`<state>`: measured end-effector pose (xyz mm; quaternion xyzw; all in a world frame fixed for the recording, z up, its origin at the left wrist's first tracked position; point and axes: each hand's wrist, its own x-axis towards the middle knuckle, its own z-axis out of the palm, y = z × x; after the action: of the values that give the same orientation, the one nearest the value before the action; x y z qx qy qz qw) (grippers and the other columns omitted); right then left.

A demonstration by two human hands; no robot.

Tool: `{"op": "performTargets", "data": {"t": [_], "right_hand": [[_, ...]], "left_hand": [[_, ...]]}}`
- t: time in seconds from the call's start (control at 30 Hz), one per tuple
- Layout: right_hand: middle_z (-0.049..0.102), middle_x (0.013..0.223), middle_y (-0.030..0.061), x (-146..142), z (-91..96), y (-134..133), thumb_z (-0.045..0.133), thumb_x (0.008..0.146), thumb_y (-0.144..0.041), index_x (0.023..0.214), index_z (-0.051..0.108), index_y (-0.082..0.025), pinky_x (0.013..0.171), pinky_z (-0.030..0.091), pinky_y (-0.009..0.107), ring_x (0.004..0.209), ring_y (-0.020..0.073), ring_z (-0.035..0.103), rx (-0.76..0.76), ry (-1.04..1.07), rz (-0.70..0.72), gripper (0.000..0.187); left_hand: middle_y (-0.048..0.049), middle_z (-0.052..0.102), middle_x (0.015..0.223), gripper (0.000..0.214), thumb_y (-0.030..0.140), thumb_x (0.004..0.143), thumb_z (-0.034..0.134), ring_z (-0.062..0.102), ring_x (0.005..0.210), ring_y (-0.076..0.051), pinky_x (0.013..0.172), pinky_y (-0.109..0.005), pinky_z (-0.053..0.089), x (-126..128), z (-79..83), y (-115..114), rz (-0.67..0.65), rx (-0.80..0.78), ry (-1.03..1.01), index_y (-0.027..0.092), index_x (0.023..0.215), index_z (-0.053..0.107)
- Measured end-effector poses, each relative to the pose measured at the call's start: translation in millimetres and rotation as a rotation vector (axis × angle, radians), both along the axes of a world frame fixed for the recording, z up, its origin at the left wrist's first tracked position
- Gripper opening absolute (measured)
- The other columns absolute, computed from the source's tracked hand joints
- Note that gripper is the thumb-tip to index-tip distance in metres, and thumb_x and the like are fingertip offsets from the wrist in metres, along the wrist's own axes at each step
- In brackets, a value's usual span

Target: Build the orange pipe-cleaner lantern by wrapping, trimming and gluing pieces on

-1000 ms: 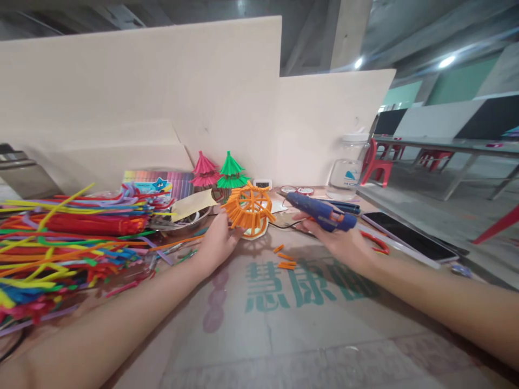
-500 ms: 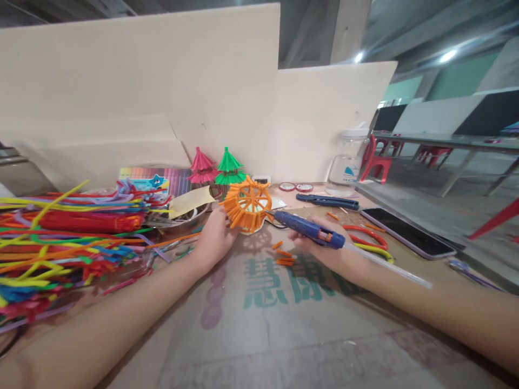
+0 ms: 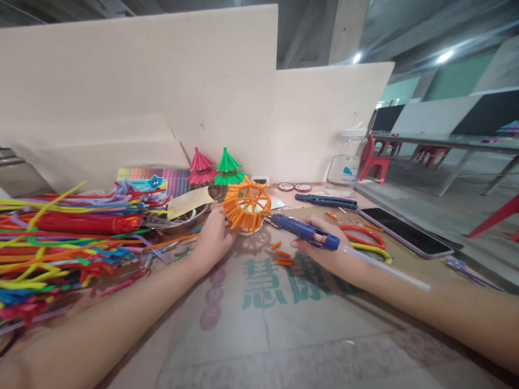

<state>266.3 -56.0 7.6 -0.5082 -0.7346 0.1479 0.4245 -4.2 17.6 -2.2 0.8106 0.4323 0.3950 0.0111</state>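
My left hand (image 3: 216,232) is closed on the left edge of an orange roof-shaped piece (image 3: 248,206) made of short pipe cleaner lengths, with open spokes in its round face. My right hand (image 3: 318,243) grips a blue glue gun (image 3: 304,229), a long clear glue stick (image 3: 389,272) sticking out of its back end. The gun's nozzle is at the right rim of the orange piece; whether it touches I cannot tell. Several short orange pipe cleaner pieces (image 3: 284,254) lie on the cardboard below. Behind stand a pink roofed model (image 3: 198,166) and a green roofed model (image 3: 227,166).
At left lie many coloured pipe cleaners (image 3: 73,232) beside a metal bowl (image 3: 188,219) and a marker set (image 3: 152,182). To the right are dark blue pliers (image 3: 326,201), a phone (image 3: 405,232) and a clear bottle (image 3: 344,165). A pale board (image 3: 138,81) stands behind.
The view has shifted very slightly. My right hand and the glue gun have tilted and moved a little left and down; the nozzle stays by the orange piece, still held in my left hand.
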Motion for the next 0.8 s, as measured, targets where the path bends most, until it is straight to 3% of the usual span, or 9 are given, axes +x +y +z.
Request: {"op": "performTargets", "data": {"t": [0.8], "right_hand": [[0.064,0.072,-0.0019,-1.0,-1.9,1.5,0.072,0.076,-0.040,0.087,0.061,-0.023,0.058,0.041,0.026,0.066,0.0164,0.058,-0.002,0.036,0.012,0.022]], "left_hand": [[-0.0115,0.061,0.122,0.031,0.024,0.087,0.055,0.055,0.116,-0.028,0.101,-0.048,0.046,2.5,2.6,-3.9,-0.004,0.005,0.070,0.019,0.118,0.057]]}}
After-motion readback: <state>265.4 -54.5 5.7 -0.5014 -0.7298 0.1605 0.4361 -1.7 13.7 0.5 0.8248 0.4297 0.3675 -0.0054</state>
